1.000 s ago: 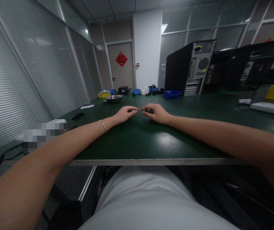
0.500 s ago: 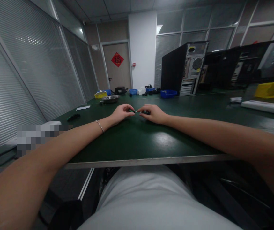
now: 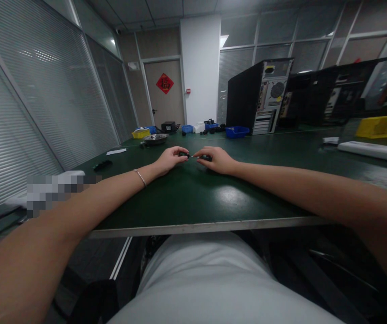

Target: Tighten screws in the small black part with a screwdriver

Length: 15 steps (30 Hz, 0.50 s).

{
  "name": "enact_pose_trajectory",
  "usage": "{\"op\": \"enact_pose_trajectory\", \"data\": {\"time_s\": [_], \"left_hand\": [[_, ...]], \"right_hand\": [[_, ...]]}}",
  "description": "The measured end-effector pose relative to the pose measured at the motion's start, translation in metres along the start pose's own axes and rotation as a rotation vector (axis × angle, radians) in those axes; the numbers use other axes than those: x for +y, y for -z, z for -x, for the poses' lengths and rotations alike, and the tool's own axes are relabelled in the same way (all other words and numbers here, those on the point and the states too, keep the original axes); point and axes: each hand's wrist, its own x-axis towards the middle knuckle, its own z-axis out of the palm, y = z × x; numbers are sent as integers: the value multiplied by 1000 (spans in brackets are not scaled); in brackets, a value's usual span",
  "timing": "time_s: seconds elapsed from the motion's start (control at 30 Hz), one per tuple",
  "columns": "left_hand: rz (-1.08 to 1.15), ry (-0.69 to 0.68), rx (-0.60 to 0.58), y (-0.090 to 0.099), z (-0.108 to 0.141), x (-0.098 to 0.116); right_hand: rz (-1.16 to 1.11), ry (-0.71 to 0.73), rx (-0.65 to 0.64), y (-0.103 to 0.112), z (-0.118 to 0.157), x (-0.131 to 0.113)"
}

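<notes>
My left hand [image 3: 171, 159] rests over the green table [image 3: 179, 202], its thumb and fingers pinched on a small dark part [image 3: 184, 155] that is mostly covered by the fingertips. Opposite it, my right hand [image 3: 218, 160] is closed on a screwdriver [image 3: 207, 158] with a dark handle. The thin metal shaft points left, and its tip meets or nearly meets the small part; exact contact is too small to make out. Off to the left of my left hand lies a dark, elongated object [image 3: 102, 165].
Along the back stand a metal bowl [image 3: 156, 139], a yellow bin [image 3: 141, 133], a blue bin [image 3: 237, 132] and small black pieces. A computer tower [image 3: 247, 99] rises at back right. Further right are a long white object [image 3: 375, 151] and a yellow tray [image 3: 382, 127].
Both hands keep the same hold and place. The whole view has shifted very slightly, and the small part looks a little darker between the left fingertips.
</notes>
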Motion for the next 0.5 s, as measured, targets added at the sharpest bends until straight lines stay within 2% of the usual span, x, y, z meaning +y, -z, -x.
{"op": "enact_pose_trajectory", "data": {"time_s": [0.2, 0.37, 0.5], "left_hand": [[216, 62, 5, -2, 4, 2], [150, 107, 4, -4, 5, 5], [127, 130, -98, -5, 5, 8]], "right_hand": [[2, 0, 0, 0, 0, 0], [29, 12, -17, 0, 0, -1], [67, 37, -52, 0, 0, -1]]}}
